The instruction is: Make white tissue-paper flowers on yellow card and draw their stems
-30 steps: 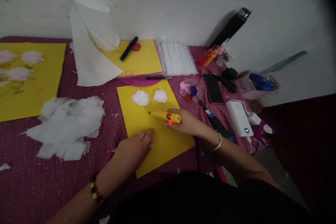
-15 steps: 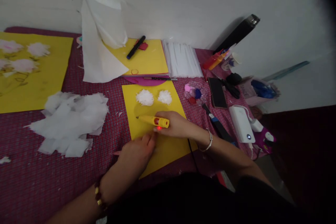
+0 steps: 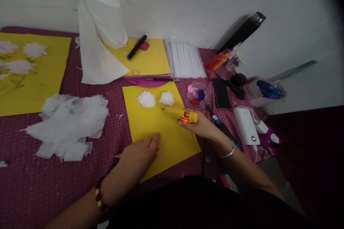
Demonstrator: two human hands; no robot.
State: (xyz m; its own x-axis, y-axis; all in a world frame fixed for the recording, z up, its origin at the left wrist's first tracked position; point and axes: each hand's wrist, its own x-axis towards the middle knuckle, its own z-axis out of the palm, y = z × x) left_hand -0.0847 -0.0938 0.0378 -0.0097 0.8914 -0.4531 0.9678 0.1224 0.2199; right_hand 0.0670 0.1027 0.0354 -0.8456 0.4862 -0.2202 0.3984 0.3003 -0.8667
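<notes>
Head camera, looking down at a worktop (image 3: 32,186) covered in a dark red checked cloth.

The right hand (image 3: 200,126) is closed around a yellow pen-shaped glue gun with a glowing red light (image 3: 182,114). It is held low and nearly level, its tip aimed left toward two fluffy white tissue-paper tufts (image 3: 146,98) on the far part of a yellow paper sheet (image 3: 161,132) at the centre.

The left hand (image 3: 139,154) lies flat, fingers together and gripping nothing, on the sheet's near left edge, seemingly pinning it still.

To the left sits a loose pile of torn white tissue paper (image 3: 70,125); farther left, a second yellow sheet with pinkish tufts (image 3: 32,71).

Right of the central sheet, a small clear plastic palette (image 3: 198,93) holds pink, blue and red paint. At the far right, a pale pink box (image 3: 258,91) holds blue items too blurred to identify.
</notes>
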